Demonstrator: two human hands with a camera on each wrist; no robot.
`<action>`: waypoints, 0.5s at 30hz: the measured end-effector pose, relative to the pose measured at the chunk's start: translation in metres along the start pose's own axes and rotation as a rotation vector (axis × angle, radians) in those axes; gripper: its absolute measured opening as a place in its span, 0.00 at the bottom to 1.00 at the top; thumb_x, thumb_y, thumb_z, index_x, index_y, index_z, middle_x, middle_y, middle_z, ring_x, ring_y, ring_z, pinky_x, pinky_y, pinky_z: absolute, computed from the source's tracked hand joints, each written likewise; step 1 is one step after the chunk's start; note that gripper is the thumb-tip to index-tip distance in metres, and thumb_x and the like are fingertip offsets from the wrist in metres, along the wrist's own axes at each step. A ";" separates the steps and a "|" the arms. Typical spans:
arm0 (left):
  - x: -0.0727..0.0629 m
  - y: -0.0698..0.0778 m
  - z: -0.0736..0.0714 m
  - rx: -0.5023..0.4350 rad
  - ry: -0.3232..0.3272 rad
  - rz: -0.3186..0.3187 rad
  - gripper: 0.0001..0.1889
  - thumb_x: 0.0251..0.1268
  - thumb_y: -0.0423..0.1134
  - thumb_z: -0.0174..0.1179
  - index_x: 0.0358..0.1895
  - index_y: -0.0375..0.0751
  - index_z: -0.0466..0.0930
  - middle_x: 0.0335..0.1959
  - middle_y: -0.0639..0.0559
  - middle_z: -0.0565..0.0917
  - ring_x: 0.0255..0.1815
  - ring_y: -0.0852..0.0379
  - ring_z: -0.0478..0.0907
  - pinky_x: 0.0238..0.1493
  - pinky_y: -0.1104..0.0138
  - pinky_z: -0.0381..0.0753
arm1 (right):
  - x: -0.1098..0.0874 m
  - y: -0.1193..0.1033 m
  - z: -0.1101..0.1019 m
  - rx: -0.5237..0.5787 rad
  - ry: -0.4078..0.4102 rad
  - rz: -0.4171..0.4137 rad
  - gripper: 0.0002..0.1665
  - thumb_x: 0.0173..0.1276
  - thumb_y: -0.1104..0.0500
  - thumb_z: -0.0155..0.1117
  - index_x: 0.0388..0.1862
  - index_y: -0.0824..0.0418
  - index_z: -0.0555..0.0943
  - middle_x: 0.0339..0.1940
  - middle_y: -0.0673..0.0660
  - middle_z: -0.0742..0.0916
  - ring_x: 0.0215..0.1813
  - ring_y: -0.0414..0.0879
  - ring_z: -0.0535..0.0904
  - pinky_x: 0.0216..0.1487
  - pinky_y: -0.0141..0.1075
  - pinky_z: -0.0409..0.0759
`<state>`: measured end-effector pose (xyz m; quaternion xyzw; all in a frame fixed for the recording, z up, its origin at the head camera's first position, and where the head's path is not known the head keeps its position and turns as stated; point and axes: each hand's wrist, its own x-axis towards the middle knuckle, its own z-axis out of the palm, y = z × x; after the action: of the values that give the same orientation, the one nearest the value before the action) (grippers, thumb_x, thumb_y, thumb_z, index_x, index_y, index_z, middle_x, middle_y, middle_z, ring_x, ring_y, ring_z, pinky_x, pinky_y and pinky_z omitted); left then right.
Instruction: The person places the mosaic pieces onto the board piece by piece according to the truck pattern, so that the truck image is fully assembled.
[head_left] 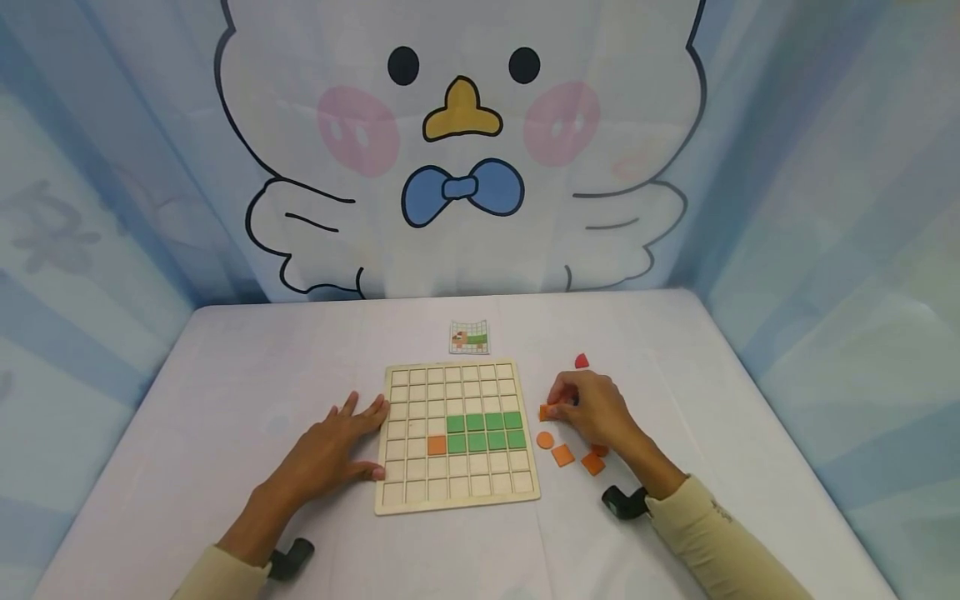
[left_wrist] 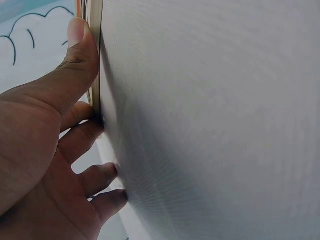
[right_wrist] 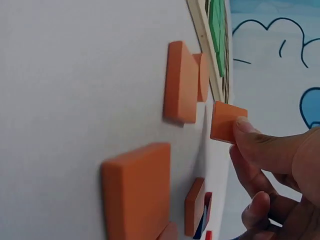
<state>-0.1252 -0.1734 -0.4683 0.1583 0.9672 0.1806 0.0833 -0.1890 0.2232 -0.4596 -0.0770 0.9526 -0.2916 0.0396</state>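
My right hand pinches an orange square tile between thumb and fingers, just off the right edge of the wooden grid board. In the right wrist view this tile is held up off the white cloth. My left hand, its fingers spread, touches the board's left edge with thumb and fingertips. Two rows of green square tiles fill cells on the board's right side. One orange square sits just left of the lower green row.
Beside the board's right edge lie an orange round piece and loose orange squares, some partly hidden by my right hand and wrist. A red piece lies farther back. Behind the board is a small picture card.
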 end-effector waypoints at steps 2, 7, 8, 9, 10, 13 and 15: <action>0.000 0.000 0.000 -0.001 0.002 0.002 0.53 0.52 0.54 0.80 0.82 0.44 0.66 0.83 0.45 0.66 0.84 0.25 0.57 0.72 0.27 0.68 | 0.000 -0.006 0.001 0.034 0.008 -0.002 0.11 0.64 0.58 0.82 0.31 0.49 0.85 0.28 0.47 0.85 0.40 0.46 0.78 0.44 0.38 0.74; 0.000 -0.001 0.000 -0.001 -0.001 0.001 0.53 0.52 0.55 0.80 0.82 0.44 0.65 0.84 0.45 0.66 0.84 0.26 0.56 0.72 0.27 0.68 | 0.002 -0.026 0.008 0.098 0.017 -0.025 0.11 0.64 0.58 0.82 0.32 0.48 0.85 0.30 0.46 0.87 0.39 0.46 0.77 0.41 0.37 0.73; 0.000 -0.001 0.000 0.001 -0.003 -0.001 0.53 0.52 0.55 0.79 0.82 0.44 0.65 0.84 0.45 0.65 0.84 0.26 0.56 0.72 0.27 0.68 | 0.003 -0.031 0.010 0.107 0.013 -0.030 0.11 0.64 0.58 0.82 0.32 0.48 0.85 0.31 0.45 0.87 0.39 0.45 0.78 0.41 0.37 0.74; 0.000 0.000 0.000 0.001 -0.005 -0.004 0.53 0.52 0.55 0.79 0.82 0.45 0.65 0.84 0.45 0.65 0.84 0.26 0.56 0.72 0.27 0.68 | 0.003 -0.035 0.013 0.117 0.010 -0.035 0.11 0.64 0.58 0.82 0.32 0.48 0.85 0.31 0.45 0.87 0.39 0.45 0.78 0.40 0.37 0.74; 0.000 0.000 0.001 0.002 -0.007 -0.005 0.53 0.52 0.55 0.79 0.82 0.45 0.65 0.84 0.46 0.65 0.85 0.26 0.56 0.72 0.27 0.67 | 0.003 -0.040 0.015 0.127 0.003 -0.043 0.11 0.64 0.58 0.82 0.31 0.47 0.85 0.31 0.45 0.87 0.40 0.44 0.78 0.41 0.37 0.75; 0.001 0.000 0.001 0.004 -0.008 -0.007 0.54 0.52 0.55 0.80 0.82 0.45 0.65 0.84 0.46 0.65 0.85 0.27 0.56 0.73 0.28 0.67 | 0.002 -0.055 0.024 0.154 -0.014 -0.069 0.11 0.64 0.57 0.82 0.31 0.46 0.85 0.31 0.43 0.86 0.41 0.44 0.79 0.44 0.37 0.75; 0.001 -0.001 0.001 0.002 -0.008 -0.009 0.54 0.52 0.54 0.80 0.82 0.44 0.65 0.84 0.46 0.65 0.85 0.27 0.55 0.73 0.28 0.66 | 0.003 -0.064 0.032 0.171 -0.026 -0.094 0.11 0.64 0.57 0.82 0.30 0.46 0.84 0.31 0.43 0.86 0.42 0.44 0.79 0.47 0.38 0.75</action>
<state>-0.1262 -0.1731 -0.4700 0.1548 0.9676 0.1788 0.0880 -0.1804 0.1527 -0.4502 -0.1219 0.9189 -0.3726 0.0445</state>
